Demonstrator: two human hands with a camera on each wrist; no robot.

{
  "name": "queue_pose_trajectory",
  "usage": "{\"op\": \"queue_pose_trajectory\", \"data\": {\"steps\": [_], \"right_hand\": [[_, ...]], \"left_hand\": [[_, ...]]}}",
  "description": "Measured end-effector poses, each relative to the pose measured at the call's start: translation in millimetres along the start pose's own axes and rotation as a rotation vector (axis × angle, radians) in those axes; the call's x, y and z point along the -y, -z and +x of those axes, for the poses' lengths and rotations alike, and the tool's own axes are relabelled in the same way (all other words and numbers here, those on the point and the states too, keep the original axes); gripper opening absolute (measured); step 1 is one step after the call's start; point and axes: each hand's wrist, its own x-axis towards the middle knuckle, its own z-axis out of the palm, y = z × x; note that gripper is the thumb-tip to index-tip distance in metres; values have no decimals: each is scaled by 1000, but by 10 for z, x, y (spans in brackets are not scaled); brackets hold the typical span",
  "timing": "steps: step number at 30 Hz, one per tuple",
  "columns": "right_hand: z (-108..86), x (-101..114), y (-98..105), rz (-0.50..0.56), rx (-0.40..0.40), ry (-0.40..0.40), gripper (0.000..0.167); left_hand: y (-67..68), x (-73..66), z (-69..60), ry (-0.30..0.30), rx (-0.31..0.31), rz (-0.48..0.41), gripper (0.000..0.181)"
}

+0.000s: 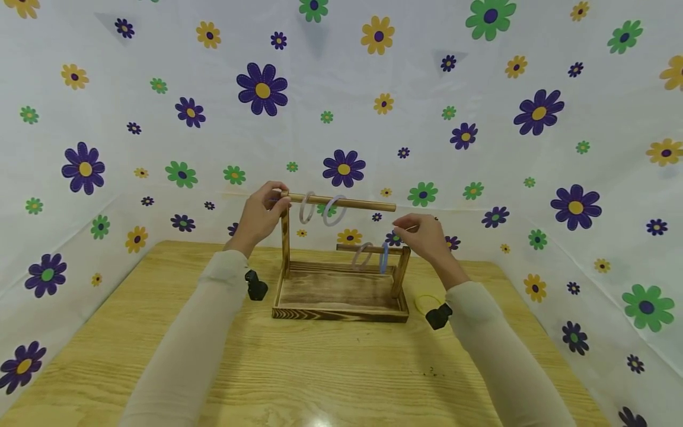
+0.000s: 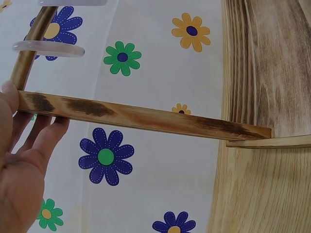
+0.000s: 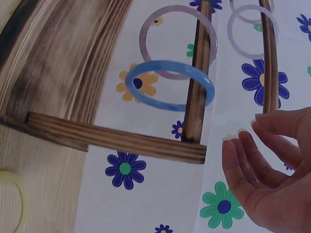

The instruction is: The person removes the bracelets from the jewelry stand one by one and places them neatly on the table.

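Observation:
A wooden bangle stand (image 1: 341, 316) with a shallow tray base rises into a tall left post and a shorter right post, each bearing a rod. My left hand (image 1: 261, 214) pinches the top of the tall post, thumb on one side and fingers on the other. Two pale bangles (image 1: 333, 211) hang on the upper rod (image 1: 368, 205). On the lower rod hang a blue bangle (image 3: 170, 68) and a pale purple bangle (image 3: 143, 36). Near the upper rod's free end is my right hand (image 1: 424, 237), fingers loosely bent, holding nothing.
A yellow bangle (image 1: 418, 304) lies on the wooden table (image 1: 320, 367), right of the stand and partly behind the black device (image 1: 439, 316) at my right wrist. Another black device (image 1: 257, 287) is at my left wrist. Flower-printed white sheeting (image 1: 341, 65) encloses the table's back and sides.

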Motion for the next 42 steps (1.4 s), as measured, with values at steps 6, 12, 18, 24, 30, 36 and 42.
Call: {"op": "queue_pose_trajectory", "data": {"steps": [6,12,18,24,30,36,42], "right_hand": [[12,98,-77,14,11,7,26],[52,170,-132,21,11,15,26],[71,236,-196,42,15,23,24],[86,317,-245,49,8,49,22],[106,399,-304,68,20,50,23],[131,458,-381,73,19,60,22],[141,510,-428,94,28,68,21]], "left_hand": [[2,1,-4,-10,4,18,37],[5,-12,-5,-14,5,37,37],[6,-26,-25,3,2,52,32],[2,-26,-22,7,5,47,33],[-6,-19,-20,-2,0,31,31],[-8,-11,-19,-2,-3,39,32],[-6,-10,-20,13,0,49,32]]}}
